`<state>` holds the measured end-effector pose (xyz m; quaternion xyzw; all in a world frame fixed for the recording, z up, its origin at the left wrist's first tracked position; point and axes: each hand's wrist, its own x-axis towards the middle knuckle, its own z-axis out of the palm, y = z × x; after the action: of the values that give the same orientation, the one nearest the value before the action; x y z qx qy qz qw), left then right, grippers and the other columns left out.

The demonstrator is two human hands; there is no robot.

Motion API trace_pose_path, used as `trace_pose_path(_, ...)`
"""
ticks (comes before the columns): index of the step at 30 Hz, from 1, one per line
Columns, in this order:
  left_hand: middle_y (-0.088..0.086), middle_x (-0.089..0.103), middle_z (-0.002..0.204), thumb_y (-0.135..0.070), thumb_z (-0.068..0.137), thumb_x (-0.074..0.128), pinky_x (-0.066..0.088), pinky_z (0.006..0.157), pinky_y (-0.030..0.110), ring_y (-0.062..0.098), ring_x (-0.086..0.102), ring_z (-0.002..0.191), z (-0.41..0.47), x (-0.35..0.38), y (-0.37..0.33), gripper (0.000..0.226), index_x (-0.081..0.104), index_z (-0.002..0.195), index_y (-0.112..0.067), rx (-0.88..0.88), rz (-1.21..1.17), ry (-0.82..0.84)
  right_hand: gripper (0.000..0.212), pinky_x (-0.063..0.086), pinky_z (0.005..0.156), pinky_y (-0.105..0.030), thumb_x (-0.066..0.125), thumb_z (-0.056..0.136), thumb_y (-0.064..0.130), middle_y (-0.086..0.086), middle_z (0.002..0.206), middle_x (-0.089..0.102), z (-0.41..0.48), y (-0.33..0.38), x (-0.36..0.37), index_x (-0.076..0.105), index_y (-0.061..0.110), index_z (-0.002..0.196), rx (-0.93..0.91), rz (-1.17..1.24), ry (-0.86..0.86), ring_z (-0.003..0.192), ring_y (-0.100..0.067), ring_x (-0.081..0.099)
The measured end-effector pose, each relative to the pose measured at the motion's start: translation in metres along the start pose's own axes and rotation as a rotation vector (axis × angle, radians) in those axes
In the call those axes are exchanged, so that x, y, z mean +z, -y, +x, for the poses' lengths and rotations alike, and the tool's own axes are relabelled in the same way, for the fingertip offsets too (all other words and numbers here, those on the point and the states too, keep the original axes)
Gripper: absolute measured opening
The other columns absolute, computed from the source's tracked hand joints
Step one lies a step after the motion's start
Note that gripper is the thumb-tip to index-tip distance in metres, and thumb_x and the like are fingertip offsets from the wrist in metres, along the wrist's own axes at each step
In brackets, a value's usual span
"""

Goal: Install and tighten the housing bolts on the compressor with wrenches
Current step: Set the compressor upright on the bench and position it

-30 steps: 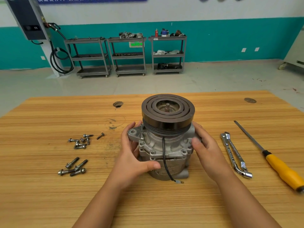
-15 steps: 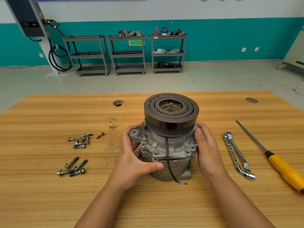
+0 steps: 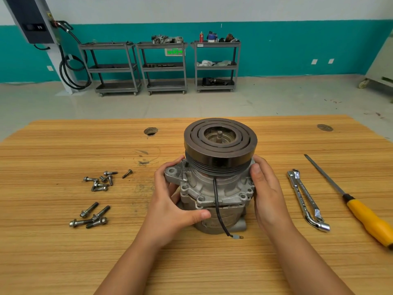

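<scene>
The grey metal compressor (image 3: 214, 188) stands upright on the wooden table (image 3: 191, 262), its dark pulley on top and a black wire hanging down its front. My left hand (image 3: 170, 207) grips its left side, thumb across the housing front and fingers behind the mounting ear. My right hand (image 3: 268, 194) grips its right side. Several long bolts (image 3: 91, 216) lie at the left front, with several small bolts (image 3: 102, 180) behind them. Two silver wrenches (image 3: 306, 201) lie to the right of the compressor.
A yellow-handled screwdriver (image 3: 359, 209) lies at the right edge of the table, beyond the wrenches. Two round holes sit in the tabletop at the back. Three grey shelf carts stand against the far teal wall.
Both hands have turned the compressor a little on the table; the black wire and mounting ear now sit slightly further round. The view has shifted a bit.
</scene>
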<state>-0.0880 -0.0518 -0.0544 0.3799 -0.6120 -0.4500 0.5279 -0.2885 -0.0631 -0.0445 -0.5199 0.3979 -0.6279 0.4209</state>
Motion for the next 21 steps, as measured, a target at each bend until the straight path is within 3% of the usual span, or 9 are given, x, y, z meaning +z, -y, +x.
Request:
trace_pose_path(4,-0.023,0.057,0.127,-0.042,0.039,0.094,0.051,0.087,0.018,0.005,0.058,0.119,0.0,0.001,0.0,0.1,0.037,0.119,-0.063,-0.004,0.009,-0.004,0.037,0.047,0.077,-0.011,0.049,0.083,0.055,0.016,0.111,0.067,0.0,-0.001,-0.002,0.059,0.038,0.115,0.03,-0.024,-0.009,0.104,-0.001,0.062)
trace_pose_path(7,-0.024,0.058,0.126,-0.037,0.042,0.093,0.052,0.086,0.018,0.006,0.059,0.117,0.0,0.001,0.0,0.098,0.038,0.119,-0.062,0.003,0.007,0.003,0.045,0.046,0.075,-0.008,0.049,0.079,0.062,0.02,0.111,0.066,-0.002,0.002,-0.002,0.058,0.037,0.116,0.038,-0.044,-0.02,0.103,0.003,0.061)
trace_pose_path(12,-0.027,0.058,0.124,-0.054,0.035,0.094,0.05,0.089,0.018,0.005,0.058,0.119,0.001,0.001,-0.001,0.101,0.036,0.117,-0.066,-0.031,0.0,0.009,0.035,0.044,0.075,-0.003,0.045,0.082,0.054,0.027,0.11,0.065,-0.004,0.01,0.0,0.057,0.042,0.113,0.063,-0.093,-0.018,0.103,0.01,0.058)
trace_pose_path(15,-0.031,0.058,0.121,-0.061,0.028,0.092,0.049,0.093,0.018,0.001,0.057,0.118,0.001,-0.001,0.001,0.11,0.03,0.119,-0.065,-0.062,-0.009,0.028,0.038,0.037,0.088,-0.004,0.042,0.081,0.056,0.027,0.125,0.054,-0.011,0.017,0.0,0.051,0.046,0.117,0.05,-0.191,-0.061,0.113,0.017,0.046)
trace_pose_path(17,-0.033,0.059,0.119,-0.058,0.029,0.093,0.049,0.096,0.022,0.001,0.057,0.118,0.0,-0.001,0.003,0.114,0.027,0.122,-0.061,-0.076,-0.013,0.031,0.038,0.031,0.088,0.002,0.04,0.083,0.055,0.033,0.128,0.042,-0.02,0.019,-0.005,0.046,0.048,0.12,-0.007,-0.321,-0.101,0.115,0.024,0.036)
trace_pose_path(20,-0.035,0.06,0.115,-0.039,0.039,0.093,0.051,0.094,0.026,0.003,0.059,0.117,-0.001,-0.002,0.005,0.103,0.031,0.116,-0.069,-0.085,-0.01,0.017,0.026,0.038,0.078,-0.003,0.05,0.093,0.038,0.032,0.122,0.048,-0.033,0.022,-0.018,0.049,0.052,0.115,0.048,-0.367,-0.087,0.114,0.013,0.045)
trace_pose_path(21,-0.035,0.06,0.114,-0.036,0.041,0.092,0.052,0.091,0.024,0.003,0.06,0.115,-0.001,-0.003,0.005,0.1,0.033,0.114,-0.071,-0.087,-0.01,0.015,0.032,0.04,0.073,-0.005,0.054,0.094,0.03,0.032,0.119,0.051,-0.037,0.022,-0.022,0.049,0.053,0.115,0.077,-0.363,-0.054,0.11,0.011,0.05)
